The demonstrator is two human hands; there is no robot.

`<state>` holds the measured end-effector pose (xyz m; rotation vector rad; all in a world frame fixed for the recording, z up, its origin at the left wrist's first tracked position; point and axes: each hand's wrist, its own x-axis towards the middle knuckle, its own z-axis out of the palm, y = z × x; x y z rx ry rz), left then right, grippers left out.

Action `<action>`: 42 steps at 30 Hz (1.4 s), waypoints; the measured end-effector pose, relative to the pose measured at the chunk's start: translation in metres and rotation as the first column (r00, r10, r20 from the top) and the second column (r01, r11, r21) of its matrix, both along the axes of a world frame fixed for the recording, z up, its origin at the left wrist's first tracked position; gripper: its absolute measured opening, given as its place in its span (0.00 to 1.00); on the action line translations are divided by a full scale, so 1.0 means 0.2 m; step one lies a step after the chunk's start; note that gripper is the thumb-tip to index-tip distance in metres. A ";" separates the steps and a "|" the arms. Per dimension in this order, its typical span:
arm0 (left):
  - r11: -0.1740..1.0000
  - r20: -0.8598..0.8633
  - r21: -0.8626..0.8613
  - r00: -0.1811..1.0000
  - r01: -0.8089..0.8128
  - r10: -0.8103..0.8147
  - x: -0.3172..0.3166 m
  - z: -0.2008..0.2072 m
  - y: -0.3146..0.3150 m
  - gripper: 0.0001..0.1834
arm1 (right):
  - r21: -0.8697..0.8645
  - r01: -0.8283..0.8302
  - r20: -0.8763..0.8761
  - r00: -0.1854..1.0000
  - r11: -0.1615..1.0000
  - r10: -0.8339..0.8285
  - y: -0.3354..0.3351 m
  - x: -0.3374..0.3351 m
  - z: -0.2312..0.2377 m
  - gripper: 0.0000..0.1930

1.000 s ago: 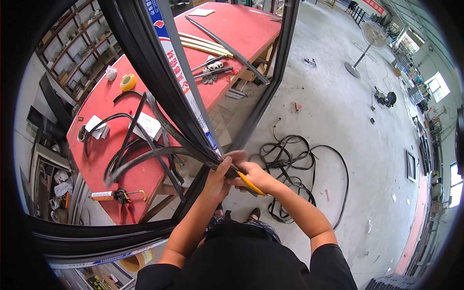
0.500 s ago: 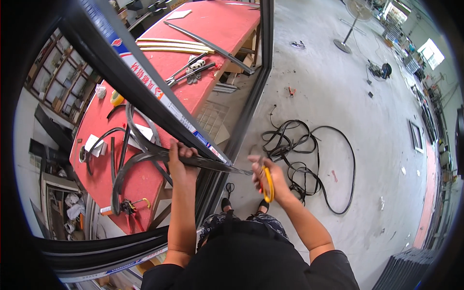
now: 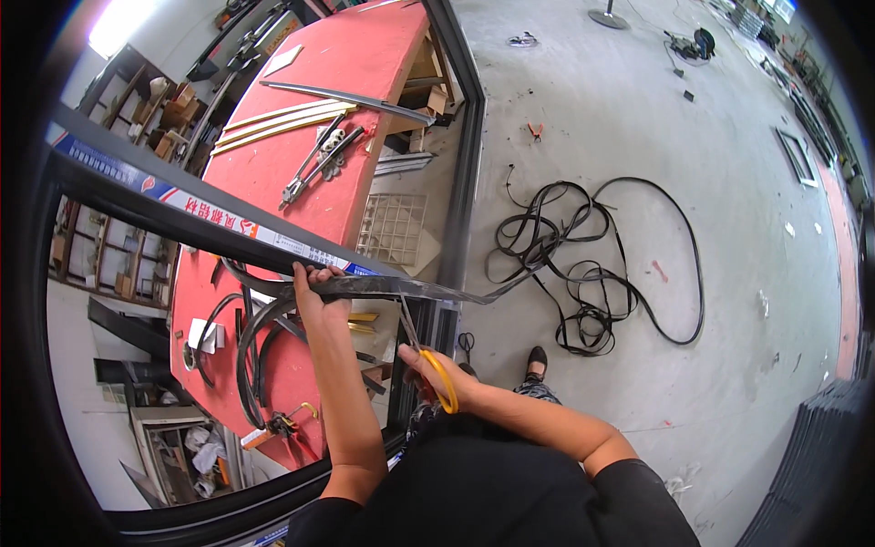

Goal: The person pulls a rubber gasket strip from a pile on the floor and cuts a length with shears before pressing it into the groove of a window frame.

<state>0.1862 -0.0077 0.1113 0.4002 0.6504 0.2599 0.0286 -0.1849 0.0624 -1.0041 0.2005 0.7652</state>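
Observation:
My left hand (image 3: 316,296) is closed round a long black rubber strip (image 3: 394,287), just under the bar of a dark window frame (image 3: 109,173). From that grip the strip stretches right toward the floor, and looped lengths hang on the left. In my right hand (image 3: 433,372) is a pair of scissors (image 3: 446,387) with yellow handles. Their blades point up, with the tips at the lower edge of the strip, right of my left hand. Whether the blades have the strip between them cannot be made out.
Beyond the frame stands a red-topped workbench (image 3: 337,55) with bolt cutters (image 3: 319,169), pale strips (image 3: 273,128) and red-handled pliers (image 3: 296,438). Tangled black strip (image 3: 538,242) lies on the floor to the right. Another pair of scissors (image 3: 466,342) lies near my feet.
My right hand has come left with the scissors, whose blades now point up at the strip. My left hand still grips the strip. The view has turned and my feet have shifted.

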 end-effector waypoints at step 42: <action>0.979 -0.210 0.096 0.965 0.179 -0.156 -0.15 -0.10 -0.08 0.20 | 0.181 0.336 -0.061 0.942 0.924 -0.331 -0.02 0.01 -0.03 0.23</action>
